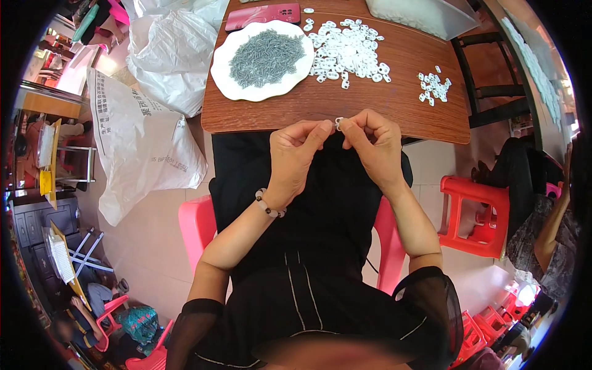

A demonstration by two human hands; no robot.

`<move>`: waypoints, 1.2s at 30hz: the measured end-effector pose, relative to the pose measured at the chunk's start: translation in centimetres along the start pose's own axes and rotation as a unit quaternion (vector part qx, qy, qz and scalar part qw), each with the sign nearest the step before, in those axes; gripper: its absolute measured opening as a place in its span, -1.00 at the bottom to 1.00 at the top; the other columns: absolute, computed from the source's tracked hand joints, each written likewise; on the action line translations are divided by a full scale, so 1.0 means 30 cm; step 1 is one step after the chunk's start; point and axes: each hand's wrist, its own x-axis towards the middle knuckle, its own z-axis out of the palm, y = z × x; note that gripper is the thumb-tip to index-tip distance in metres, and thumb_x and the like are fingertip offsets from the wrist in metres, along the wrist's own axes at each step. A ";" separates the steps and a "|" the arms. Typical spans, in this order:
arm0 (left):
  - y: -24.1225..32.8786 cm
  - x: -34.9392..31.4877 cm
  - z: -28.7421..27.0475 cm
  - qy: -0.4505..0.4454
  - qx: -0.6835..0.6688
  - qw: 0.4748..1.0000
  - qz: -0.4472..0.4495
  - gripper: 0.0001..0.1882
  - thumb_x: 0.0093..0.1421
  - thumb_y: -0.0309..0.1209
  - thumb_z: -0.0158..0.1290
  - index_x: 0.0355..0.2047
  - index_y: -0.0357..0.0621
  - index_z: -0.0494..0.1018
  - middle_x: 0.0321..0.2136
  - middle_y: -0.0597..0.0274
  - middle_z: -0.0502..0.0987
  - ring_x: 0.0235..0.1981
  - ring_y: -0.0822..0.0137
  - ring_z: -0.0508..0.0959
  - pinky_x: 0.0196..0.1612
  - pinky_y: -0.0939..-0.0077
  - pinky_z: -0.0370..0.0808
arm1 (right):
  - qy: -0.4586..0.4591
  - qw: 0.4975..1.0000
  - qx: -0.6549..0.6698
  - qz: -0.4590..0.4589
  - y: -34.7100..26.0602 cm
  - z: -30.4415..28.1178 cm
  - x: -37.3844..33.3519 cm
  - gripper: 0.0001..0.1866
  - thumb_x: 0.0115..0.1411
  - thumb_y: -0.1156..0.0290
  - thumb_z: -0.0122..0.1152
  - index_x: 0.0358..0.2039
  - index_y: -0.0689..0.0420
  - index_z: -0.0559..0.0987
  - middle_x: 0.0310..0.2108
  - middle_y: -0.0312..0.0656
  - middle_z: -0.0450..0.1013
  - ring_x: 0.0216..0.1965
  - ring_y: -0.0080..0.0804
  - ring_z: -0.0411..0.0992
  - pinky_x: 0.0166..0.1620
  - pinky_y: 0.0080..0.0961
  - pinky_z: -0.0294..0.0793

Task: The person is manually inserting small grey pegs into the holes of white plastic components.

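Observation:
Above my lap, just off the table's near edge, my two hands meet fingertip to fingertip. A small white plastic piece with holes (338,124) is pinched between the thumb and fingers of my right hand (377,145). My left hand (295,154) is closed in a pinch right against that piece; what lies in its fingertips is too small to make out. On the table, a white scalloped plate (223,77) holds a heap of small grey rod-like pieces (266,58), perhaps screws. To its right spreads a pile of similar white plastic pieces (348,52).
A smaller cluster of white pieces (434,87) lies at the right of the brown table (394,105). Behind are a red phone (264,16) and a whitish bin (425,15). White sacks (139,148) stand left; a red stool (475,213) and a seated person are right.

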 end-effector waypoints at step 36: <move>0.007 0.309 0.055 -0.065 0.594 0.738 0.312 -0.83 0.09 -0.44 0.07 -0.33 -0.23 0.39 -0.42 -0.05 0.43 -0.50 -0.03 0.51 -0.44 0.18 0.47 | 0.124 0.986 0.112 -0.023 -0.022 -0.114 0.039 -0.83 0.22 0.37 0.18 -0.49 0.14 0.53 -0.65 -0.44 0.39 -0.66 -0.87 0.16 -0.60 -0.82 0.03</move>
